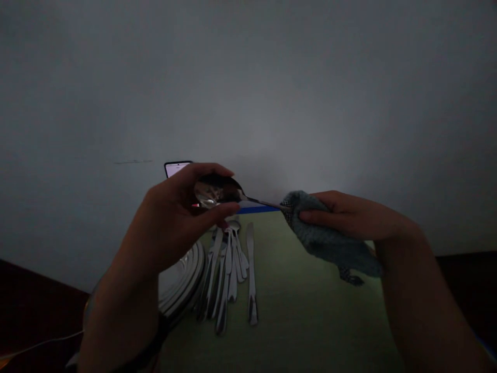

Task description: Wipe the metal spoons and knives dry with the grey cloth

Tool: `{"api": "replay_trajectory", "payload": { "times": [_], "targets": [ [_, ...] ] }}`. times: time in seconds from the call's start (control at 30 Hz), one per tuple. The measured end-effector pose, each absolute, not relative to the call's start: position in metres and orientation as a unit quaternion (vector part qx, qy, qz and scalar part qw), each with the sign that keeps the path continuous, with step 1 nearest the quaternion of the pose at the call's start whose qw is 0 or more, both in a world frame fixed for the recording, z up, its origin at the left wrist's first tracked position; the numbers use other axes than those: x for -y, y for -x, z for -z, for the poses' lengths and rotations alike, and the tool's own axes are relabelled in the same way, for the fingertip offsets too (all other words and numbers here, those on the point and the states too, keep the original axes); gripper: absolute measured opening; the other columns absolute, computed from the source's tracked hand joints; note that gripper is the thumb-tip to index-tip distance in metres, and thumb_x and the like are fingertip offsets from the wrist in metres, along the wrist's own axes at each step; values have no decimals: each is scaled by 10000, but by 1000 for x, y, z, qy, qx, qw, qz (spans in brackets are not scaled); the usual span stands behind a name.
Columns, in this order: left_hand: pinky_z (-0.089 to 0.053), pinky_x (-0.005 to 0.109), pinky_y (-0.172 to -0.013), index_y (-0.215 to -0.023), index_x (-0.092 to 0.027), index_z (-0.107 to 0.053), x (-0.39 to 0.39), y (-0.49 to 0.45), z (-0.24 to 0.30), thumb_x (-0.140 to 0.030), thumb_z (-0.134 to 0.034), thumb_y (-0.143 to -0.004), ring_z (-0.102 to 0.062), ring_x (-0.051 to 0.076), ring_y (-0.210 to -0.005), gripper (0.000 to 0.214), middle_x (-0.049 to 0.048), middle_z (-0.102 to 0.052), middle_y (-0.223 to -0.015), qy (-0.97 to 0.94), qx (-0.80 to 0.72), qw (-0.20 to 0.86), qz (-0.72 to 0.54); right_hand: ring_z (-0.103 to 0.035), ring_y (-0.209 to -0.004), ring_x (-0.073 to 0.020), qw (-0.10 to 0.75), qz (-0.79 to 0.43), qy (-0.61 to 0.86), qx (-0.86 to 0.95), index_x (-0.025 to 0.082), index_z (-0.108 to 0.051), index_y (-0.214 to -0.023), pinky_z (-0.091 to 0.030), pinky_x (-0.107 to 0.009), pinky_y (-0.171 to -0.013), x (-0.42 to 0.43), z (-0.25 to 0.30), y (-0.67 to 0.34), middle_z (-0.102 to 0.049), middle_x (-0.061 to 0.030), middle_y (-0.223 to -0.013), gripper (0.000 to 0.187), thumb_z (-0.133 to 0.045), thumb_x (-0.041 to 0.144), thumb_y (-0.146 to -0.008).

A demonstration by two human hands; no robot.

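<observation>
My left hand (pixel 174 207) grips the bowl of a large metal spoon (pixel 221 190) between thumb and fingers, above the table. The spoon lies nearly level, its handle running to the right. Over there my right hand (pixel 345 212) is closed on a grey-blue cloth (pixel 330 241), which wraps the handle's end and hides it. Part of the cloth hangs below the right wrist. Beneath the left hand, several knives and spoons (pixel 229 264) lie bunched together. A single table knife (pixel 251 274) lies apart, to their right.
A stack of white plates (pixel 182 280) stands at the left, partly hidden by my left forearm. Behind the left hand a phone (pixel 176 168) leans upright. The pale green table (pixel 310 321) meets a grey wall (pixel 272 93) at the back. A thin cable (pixel 46 342) runs at lower left.
</observation>
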State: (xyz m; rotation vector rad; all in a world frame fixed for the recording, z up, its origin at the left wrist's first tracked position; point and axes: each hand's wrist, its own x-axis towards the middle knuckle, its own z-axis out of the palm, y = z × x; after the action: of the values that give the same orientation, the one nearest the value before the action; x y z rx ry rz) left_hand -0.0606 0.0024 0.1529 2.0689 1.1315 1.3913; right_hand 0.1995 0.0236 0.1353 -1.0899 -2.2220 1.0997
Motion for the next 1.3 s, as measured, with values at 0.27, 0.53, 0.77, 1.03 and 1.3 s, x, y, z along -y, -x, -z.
{"api": "replay_trajectory", "payload": {
  "times": [0.27,0.53,0.77,1.03,1.3],
  "targets": [
    [-530,194,-519,-847,-192,-688,-13,38,-148,-219,-644,-758,-607,98,-563,103,0,-667,-702,-621,-360,342,-606,-502,-558,-86,296,-490,337,748,168,-572,-792,-411,-200,-513,-29,-127,-169,-570,22,-679,335,-482,490,-815],
    [-414,187,-477,-778,-167,-690,-13,25,-146,-320,-588,-810,-502,78,-502,188,-9,-615,-613,-681,-428,242,-542,-500,-626,-100,319,-463,306,768,169,-575,-820,-413,-223,-587,-33,-122,-157,-577,11,-731,317,-466,466,-833],
    [-399,189,-466,-820,-166,-685,-21,27,-138,-316,-561,-829,-492,76,-508,195,-3,-597,-649,-660,-414,276,-563,-509,-658,-109,292,-442,302,792,171,-576,-860,-419,-231,-600,-39,-122,-165,-582,5,-770,303,-459,450,-840],
    [-418,196,-536,-786,-191,-662,-24,26,-132,-313,-564,-823,-503,84,-568,161,-22,-557,-624,-611,-390,288,-626,-525,-670,-116,275,-446,314,792,160,-577,-869,-428,-236,-603,-41,-122,-165,-590,-4,-772,347,-458,484,-830],
    [-484,224,-645,-689,-245,-550,-30,46,-144,-260,-465,-871,-570,107,-731,201,-17,-562,-784,-504,-318,364,-715,-525,-696,-131,427,-431,424,672,210,-556,-893,-437,-246,-604,-43,-118,-167,-571,5,-776,374,-482,558,-780]
  ]
}}
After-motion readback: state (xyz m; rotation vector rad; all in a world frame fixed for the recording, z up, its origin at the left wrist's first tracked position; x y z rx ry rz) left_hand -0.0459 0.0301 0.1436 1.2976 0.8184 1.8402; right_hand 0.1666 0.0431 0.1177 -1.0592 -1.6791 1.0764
